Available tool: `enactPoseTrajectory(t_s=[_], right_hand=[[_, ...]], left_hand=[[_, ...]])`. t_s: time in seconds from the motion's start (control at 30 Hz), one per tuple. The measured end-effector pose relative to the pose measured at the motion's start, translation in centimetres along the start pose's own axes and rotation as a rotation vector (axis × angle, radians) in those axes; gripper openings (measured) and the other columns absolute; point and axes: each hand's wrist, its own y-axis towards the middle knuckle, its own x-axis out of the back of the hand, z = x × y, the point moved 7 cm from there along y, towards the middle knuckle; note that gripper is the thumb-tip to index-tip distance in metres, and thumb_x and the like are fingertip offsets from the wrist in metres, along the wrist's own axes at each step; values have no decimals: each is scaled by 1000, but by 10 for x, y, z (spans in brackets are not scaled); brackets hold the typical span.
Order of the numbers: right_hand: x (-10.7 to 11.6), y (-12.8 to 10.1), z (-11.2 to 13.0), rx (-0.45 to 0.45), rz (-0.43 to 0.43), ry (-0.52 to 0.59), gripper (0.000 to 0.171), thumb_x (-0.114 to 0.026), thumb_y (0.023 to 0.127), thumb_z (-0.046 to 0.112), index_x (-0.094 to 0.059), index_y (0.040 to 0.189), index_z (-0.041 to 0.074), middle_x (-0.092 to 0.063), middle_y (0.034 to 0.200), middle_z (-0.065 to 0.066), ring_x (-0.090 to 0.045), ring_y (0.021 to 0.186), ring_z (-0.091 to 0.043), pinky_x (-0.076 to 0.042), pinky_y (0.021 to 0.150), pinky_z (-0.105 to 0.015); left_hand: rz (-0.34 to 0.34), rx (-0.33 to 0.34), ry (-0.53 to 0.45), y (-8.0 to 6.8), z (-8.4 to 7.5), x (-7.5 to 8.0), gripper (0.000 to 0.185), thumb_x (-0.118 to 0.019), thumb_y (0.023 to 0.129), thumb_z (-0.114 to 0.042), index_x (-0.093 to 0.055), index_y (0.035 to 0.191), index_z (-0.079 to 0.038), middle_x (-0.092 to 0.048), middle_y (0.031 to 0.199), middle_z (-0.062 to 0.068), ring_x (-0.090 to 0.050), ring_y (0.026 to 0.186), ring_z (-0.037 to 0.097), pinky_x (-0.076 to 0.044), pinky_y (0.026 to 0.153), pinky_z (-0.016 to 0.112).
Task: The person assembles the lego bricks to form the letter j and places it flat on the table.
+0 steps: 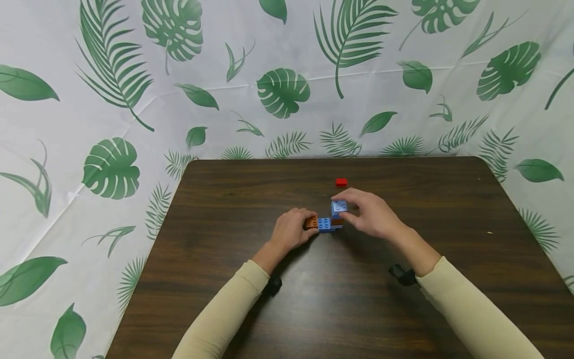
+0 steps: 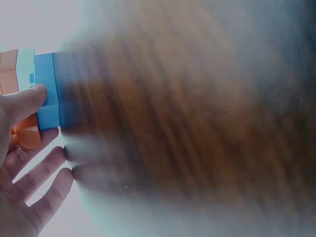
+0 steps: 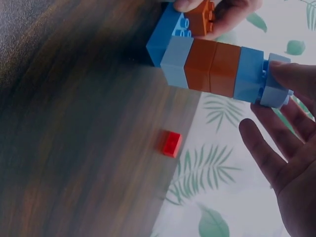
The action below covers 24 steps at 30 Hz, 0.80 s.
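A small brick tower [image 1: 337, 215] stands at the table's middle, light blue, orange and blue layers [image 3: 217, 66]. It rises from a blue base brick [image 1: 325, 224]. My right hand [image 1: 346, 209] pinches the tower's light blue top brick [image 1: 339, 206], thumb [image 3: 292, 74] against it, the other fingers spread loosely. My left hand [image 1: 309, 227] grips an orange brick [image 1: 310, 222] seated on the base brick's left end [image 3: 169, 30]. In the left wrist view its thumb [image 2: 25, 101] lies on the blue brick [image 2: 47, 91] beside the orange one [image 2: 27, 136].
One loose red brick [image 1: 341, 182] lies on the dark wooden table [image 1: 251, 309] just beyond the tower, also seen in the right wrist view [image 3: 171, 143]. A leaf-print cloth [image 1: 287, 75] hangs behind and around the table.
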Motion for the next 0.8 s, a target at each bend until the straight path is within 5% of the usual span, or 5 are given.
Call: enactPoseTrajectory(t_s=[0.8], right_hand=[[-3,2,-5,-34,-6,-47,42,-74,85,24,-63,126,25,-63,118,4,-61,80,-18,-52,70,-39]], left_hand=[[8,-3,8,1,1,-3,42,-71,83,-46,-67,119,-26,-67,109,-7,-60,92,13,-51,76,35]])
